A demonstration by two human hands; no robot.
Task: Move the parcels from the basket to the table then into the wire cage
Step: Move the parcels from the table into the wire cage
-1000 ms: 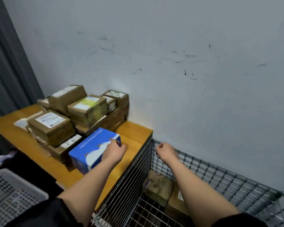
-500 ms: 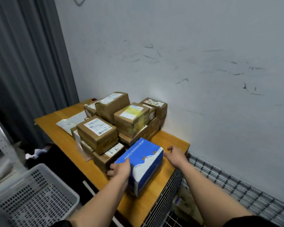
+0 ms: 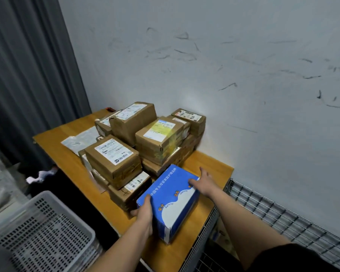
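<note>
The blue box [image 3: 170,201] is lying on the near right part of the wooden table [image 3: 71,163], just beside the pile of brown parcels [image 3: 137,146] and close to the table's right edge, beyond which the wire cage [image 3: 283,216] is standing. The white basket [image 3: 37,228] is sitting near left, well apart from the box.

The left hand [image 3: 144,214] is gripping the near left corner of the box, thumb lying on the top face and fingers wrapping out of sight around the side. The right hand [image 3: 205,183] is pressing against the far right edge, fingers spread and fairly straight, thumb resting on the top face.

Judgement on handling: the box is appearing stiff, a printed carton with square, undented corners, so it is likely tolerating a firm squeeze between two palms. Its glossy printed skin is probably slippery compared with the taped brown cartons. Weight cannot be told; the two-handed hold is suggesting bulk more than load. The soundest hold is looking to be opposite ends or diagonal corners, as the hands are placed, with fingers hooking under the bottom edge before lifting across to the cage.
</note>
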